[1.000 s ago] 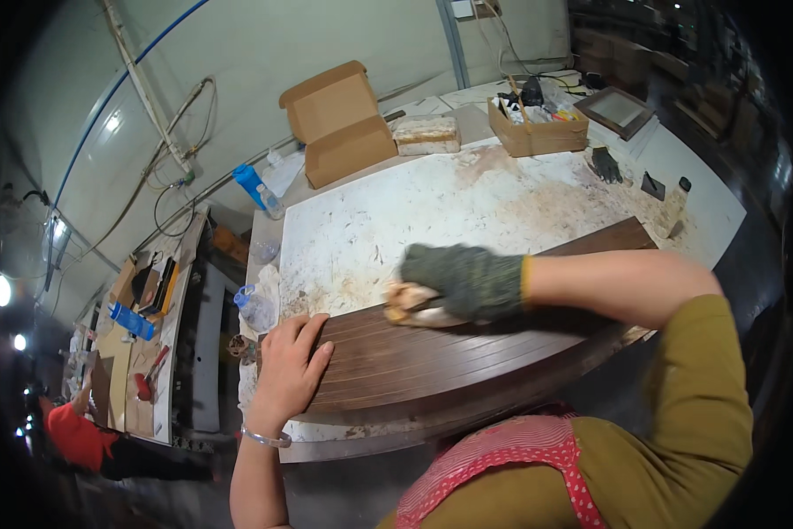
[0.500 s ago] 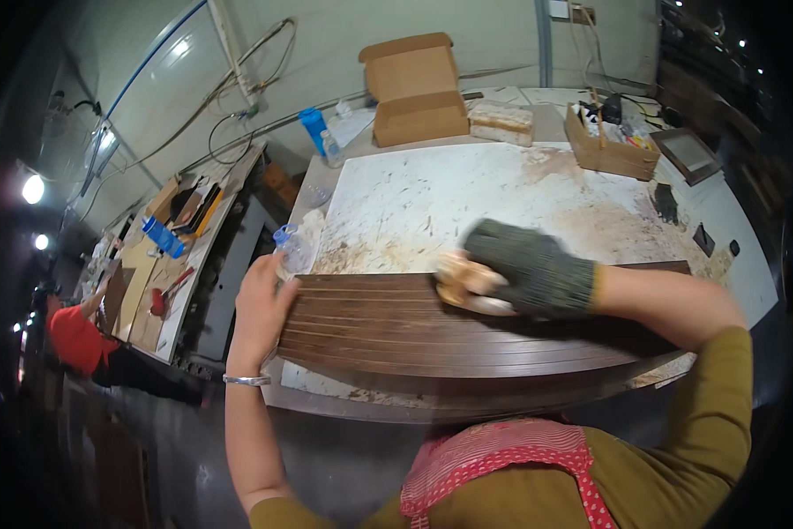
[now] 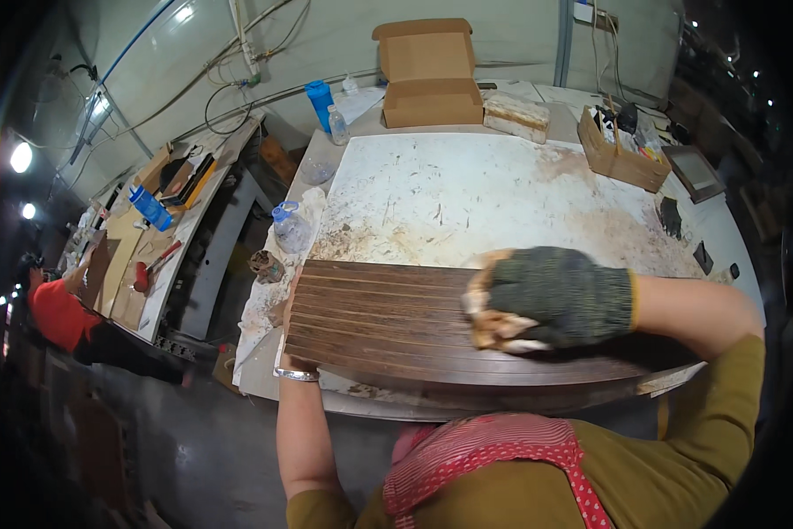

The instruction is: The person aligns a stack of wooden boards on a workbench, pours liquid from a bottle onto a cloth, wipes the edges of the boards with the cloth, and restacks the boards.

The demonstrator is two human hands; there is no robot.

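Note:
A dark brown wooden panel (image 3: pixel 379 317) with lengthwise grooves lies across the near side of the table. My right hand (image 3: pixel 560 295), in a dark grey-green knitted glove, is closed round a stained, crumpled cloth (image 3: pixel 493 317). It presses the cloth on the panel's top face, right of the middle. My left hand (image 3: pixel 301 362) is at the panel's left end, mostly hidden behind and under it. Its fingers cannot be made out; a silver bracelet shows at the wrist.
Left of the panel stand an open tin (image 3: pixel 266 266) and a clear jug (image 3: pixel 291 227). A cardboard box (image 3: pixel 432 104), a pale block (image 3: pixel 516 117) and a filled carton (image 3: pixel 621 159) line the back. A person in red (image 3: pixel 61 313) is at the side bench (image 3: pixel 185 256).
My left hand has gone from the panel's left end to behind and under it. My right hand and the cloth have shifted right and nearer. The tin has come into sight.

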